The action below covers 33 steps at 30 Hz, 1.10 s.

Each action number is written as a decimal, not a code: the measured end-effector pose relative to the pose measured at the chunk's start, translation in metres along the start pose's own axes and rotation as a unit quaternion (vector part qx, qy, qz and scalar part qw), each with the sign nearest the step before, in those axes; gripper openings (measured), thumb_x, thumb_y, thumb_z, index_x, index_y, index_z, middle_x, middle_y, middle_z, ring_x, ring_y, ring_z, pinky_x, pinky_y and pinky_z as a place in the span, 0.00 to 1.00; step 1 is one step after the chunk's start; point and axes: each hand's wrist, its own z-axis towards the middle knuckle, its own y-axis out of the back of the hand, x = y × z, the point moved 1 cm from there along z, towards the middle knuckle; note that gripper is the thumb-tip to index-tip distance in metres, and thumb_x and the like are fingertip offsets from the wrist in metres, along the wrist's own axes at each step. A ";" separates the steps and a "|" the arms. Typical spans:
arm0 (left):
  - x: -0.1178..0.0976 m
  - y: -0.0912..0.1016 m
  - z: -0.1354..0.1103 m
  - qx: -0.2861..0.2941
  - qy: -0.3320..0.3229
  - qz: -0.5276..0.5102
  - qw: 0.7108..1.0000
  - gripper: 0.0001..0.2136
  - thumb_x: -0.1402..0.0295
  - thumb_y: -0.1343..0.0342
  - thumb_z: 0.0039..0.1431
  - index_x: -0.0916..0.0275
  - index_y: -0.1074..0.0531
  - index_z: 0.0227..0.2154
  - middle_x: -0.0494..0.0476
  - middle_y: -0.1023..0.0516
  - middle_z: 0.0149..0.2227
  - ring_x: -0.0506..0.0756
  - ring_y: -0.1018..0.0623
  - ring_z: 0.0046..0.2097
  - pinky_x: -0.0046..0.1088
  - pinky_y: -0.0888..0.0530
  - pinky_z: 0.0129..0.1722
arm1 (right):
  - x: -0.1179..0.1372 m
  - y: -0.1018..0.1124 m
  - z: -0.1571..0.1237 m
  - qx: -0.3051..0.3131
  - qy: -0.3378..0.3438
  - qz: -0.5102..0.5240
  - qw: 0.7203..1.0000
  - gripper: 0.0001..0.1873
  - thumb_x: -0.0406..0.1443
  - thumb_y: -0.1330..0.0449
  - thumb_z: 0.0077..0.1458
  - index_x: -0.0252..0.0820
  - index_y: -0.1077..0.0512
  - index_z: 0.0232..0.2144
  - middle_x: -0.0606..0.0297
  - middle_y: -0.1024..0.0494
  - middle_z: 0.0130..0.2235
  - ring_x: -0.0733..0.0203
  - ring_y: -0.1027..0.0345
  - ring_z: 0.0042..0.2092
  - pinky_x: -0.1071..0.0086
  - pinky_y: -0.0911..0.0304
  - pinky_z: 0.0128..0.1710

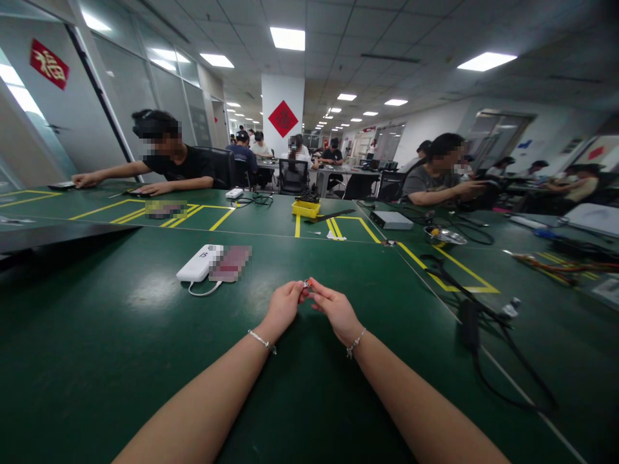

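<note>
My left hand (284, 303) and my right hand (337, 310) meet above the green table, fingertips almost touching. Between them is a tiny silvery object with a reddish part (307, 284), too small to name. The left thumb and fingers pinch it. The right thumb and forefinger are closed against its other side. Each wrist wears a thin bracelet. Nearest to the left hand lies a white power bank (197, 264) marked 15, joined by a short white cable (206, 292) to a blurred-out flat reddish thing (232, 263).
A yellow tray (305, 209) stands at the table's far side, with a grey box (391, 220) and a metal bowl (442, 236) to its right. A black cable with an adapter (469, 325) crosses the right side. Co-workers sit at the left and right.
</note>
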 end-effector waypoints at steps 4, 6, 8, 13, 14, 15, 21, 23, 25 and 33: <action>0.003 0.001 0.000 -0.016 -0.021 0.034 0.999 0.17 0.59 0.61 0.53 0.63 0.36 0.19 0.48 0.37 0.17 0.48 0.35 0.22 0.23 0.40 0.23 | 0.002 -0.002 0.000 0.004 -0.004 0.024 1.000 0.21 0.34 0.45 0.43 0.47 0.36 0.44 0.64 0.36 0.50 0.60 0.37 0.45 0.67 0.39 0.39; 0.004 0.000 -0.001 -0.022 -0.026 0.036 0.999 0.16 0.59 0.61 0.53 0.63 0.37 0.18 0.48 0.38 0.17 0.48 0.36 0.22 0.23 0.40 0.23 | 0.003 -0.003 0.000 0.004 -0.009 0.032 0.999 0.21 0.34 0.45 0.43 0.47 0.36 0.44 0.63 0.37 0.50 0.60 0.36 0.44 0.68 0.39 0.39; 0.004 0.000 -0.001 -0.025 -0.026 0.027 0.999 0.17 0.59 0.61 0.53 0.63 0.39 0.17 0.48 0.39 0.17 0.48 0.37 0.22 0.22 0.40 0.23 | 0.003 -0.004 0.000 0.005 -0.010 0.039 0.999 0.21 0.34 0.44 0.42 0.47 0.35 0.43 0.63 0.36 0.50 0.60 0.35 0.43 0.67 0.38 0.39; 0.004 -0.001 0.000 -0.031 -0.024 -0.015 0.999 0.16 0.59 0.63 0.54 0.63 0.40 0.18 0.48 0.38 0.17 0.48 0.36 0.22 0.22 0.39 0.23 | 0.000 -0.005 -0.001 0.014 0.006 0.047 0.999 0.21 0.34 0.44 0.43 0.48 0.36 0.43 0.64 0.36 0.50 0.60 0.35 0.43 0.66 0.39 0.39; 0.004 -0.002 0.001 -0.029 -0.026 -0.019 0.999 0.16 0.59 0.62 0.54 0.63 0.40 0.18 0.48 0.38 0.17 0.48 0.36 0.22 0.22 0.39 0.23 | 0.000 -0.005 -0.001 0.014 0.007 0.044 0.999 0.21 0.34 0.44 0.43 0.48 0.36 0.43 0.64 0.36 0.50 0.60 0.35 0.43 0.66 0.39 0.39; 0.005 -0.002 0.001 -0.028 -0.026 -0.020 0.999 0.16 0.59 0.62 0.54 0.63 0.40 0.18 0.48 0.39 0.17 0.48 0.36 0.22 0.22 0.39 0.23 | -0.001 -0.005 -0.002 0.013 0.008 0.041 0.999 0.21 0.34 0.44 0.43 0.48 0.36 0.43 0.64 0.36 0.49 0.60 0.35 0.44 0.66 0.39 0.39; 0.007 -0.002 0.002 -0.026 -0.028 -0.007 0.999 0.16 0.59 0.63 0.54 0.63 0.41 0.18 0.48 0.39 0.18 0.48 0.36 0.22 0.22 0.39 0.23 | 0.002 -0.006 -0.003 0.008 0.011 0.030 0.999 0.22 0.34 0.43 0.42 0.48 0.35 0.43 0.64 0.35 0.49 0.60 0.35 0.43 0.65 0.38 0.39; 0.006 -0.002 0.001 -0.028 -0.032 0.003 0.999 0.16 0.59 0.63 0.54 0.63 0.40 0.18 0.48 0.39 0.18 0.48 0.36 0.22 0.22 0.39 0.23 | 0.003 -0.005 -0.003 0.008 0.009 0.033 0.999 0.22 0.34 0.42 0.41 0.48 0.35 0.43 0.63 0.35 0.49 0.60 0.35 0.43 0.66 0.38 0.38; 0.004 -0.002 0.001 -0.026 -0.030 0.017 0.999 0.16 0.59 0.63 0.54 0.63 0.40 0.18 0.48 0.38 0.18 0.48 0.36 0.23 0.23 0.39 0.24 | 0.004 -0.004 -0.003 0.000 0.000 0.043 0.999 0.22 0.35 0.41 0.40 0.46 0.34 0.42 0.62 0.34 0.48 0.60 0.34 0.42 0.67 0.38 0.38; -0.006 -0.012 -0.008 0.071 -0.088 0.067 0.991 0.15 0.61 0.61 0.54 0.63 0.33 0.25 0.53 0.31 0.26 0.50 0.31 0.32 0.25 0.35 0.34 | 0.012 0.015 0.009 -0.126 0.029 -0.018 0.991 0.17 0.40 0.41 0.37 0.36 0.30 0.32 0.62 0.26 0.28 0.64 0.34 0.29 0.68 0.39 0.32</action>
